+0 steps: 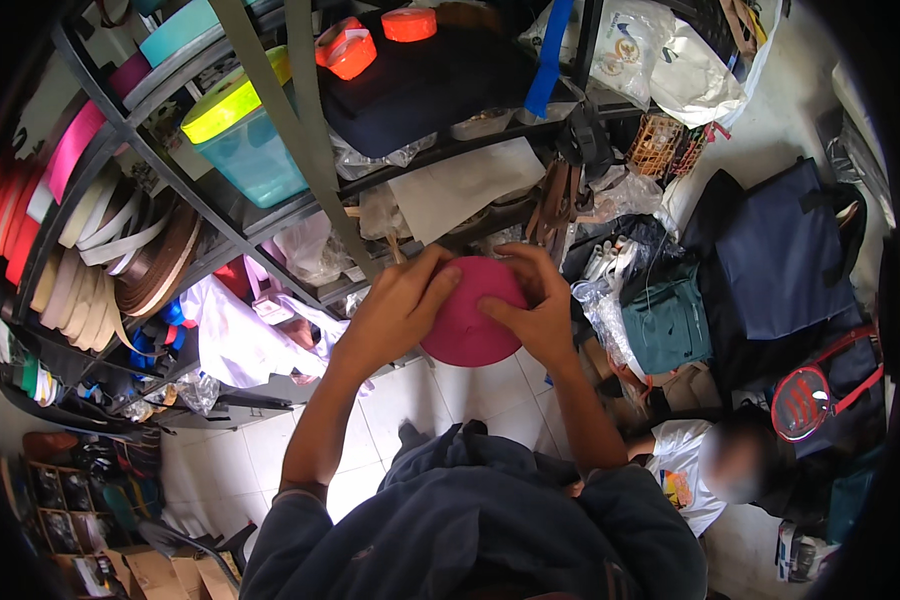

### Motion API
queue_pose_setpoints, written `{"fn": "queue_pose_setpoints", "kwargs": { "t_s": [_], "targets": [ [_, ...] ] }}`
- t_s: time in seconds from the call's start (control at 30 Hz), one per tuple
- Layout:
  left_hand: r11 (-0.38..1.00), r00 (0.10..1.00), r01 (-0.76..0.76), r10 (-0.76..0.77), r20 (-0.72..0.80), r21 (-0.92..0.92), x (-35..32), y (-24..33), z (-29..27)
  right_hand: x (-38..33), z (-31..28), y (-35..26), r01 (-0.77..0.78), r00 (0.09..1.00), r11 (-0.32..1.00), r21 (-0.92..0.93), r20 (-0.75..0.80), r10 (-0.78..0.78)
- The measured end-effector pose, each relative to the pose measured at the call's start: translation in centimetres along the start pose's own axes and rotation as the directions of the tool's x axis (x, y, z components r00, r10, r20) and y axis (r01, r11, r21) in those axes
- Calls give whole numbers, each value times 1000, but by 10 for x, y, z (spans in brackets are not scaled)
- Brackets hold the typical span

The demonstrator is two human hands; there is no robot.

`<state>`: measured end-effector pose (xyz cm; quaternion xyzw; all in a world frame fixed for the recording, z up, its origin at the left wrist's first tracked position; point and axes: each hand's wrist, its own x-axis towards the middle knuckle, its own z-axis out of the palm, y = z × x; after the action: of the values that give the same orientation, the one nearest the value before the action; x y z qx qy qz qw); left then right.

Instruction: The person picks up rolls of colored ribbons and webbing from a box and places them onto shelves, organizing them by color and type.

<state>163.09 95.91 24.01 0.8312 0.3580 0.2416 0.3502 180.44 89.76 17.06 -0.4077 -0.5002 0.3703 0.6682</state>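
Observation:
Between my two hands I hold a round magenta roll (475,315), which looks like wound webbing, in front of the shelf. My left hand (410,300) grips its left side, with the thumb lying over the upper face. The right hand (538,312) is curled round the opposite side, its thumb pressed on the face near the middle. The far fingertips of both hands are partly hidden behind the roll.
A dark metal shelf (225,228) ahead carries several webbing rolls (75,260) and a teal bin (255,155). Olive straps (320,130) hang before it. Bags (785,250) crowd the right side. A person in a white shirt (685,470) is low at my right.

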Motion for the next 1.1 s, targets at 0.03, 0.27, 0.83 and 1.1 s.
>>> {"fn": "queue_pose_setpoints", "kwargs": {
  "t_s": [0.03, 0.27, 0.83, 1.1],
  "targets": [
    [1000, 1000, 9, -9, 19, -6, 1, -3, 2, 0, -2, 0, -6, 1000, 1000, -3, -5, 6],
    [988, 998, 29, -38, -56, -153, 1, -6, 13, 8, 0, -3, -64, 994, 992, 109, -86, 73],
    [813, 983, -90, -19, -181, -576, 36, 43, -60, 66, 21, -68, 684, 663, 480, -550, 194, -723],
    [852, 723, -524, 453, -522, 15, 99, 106, -121, 185, 32, -147, 794, 515, 471, -384, 17, -857]
  ]
}}
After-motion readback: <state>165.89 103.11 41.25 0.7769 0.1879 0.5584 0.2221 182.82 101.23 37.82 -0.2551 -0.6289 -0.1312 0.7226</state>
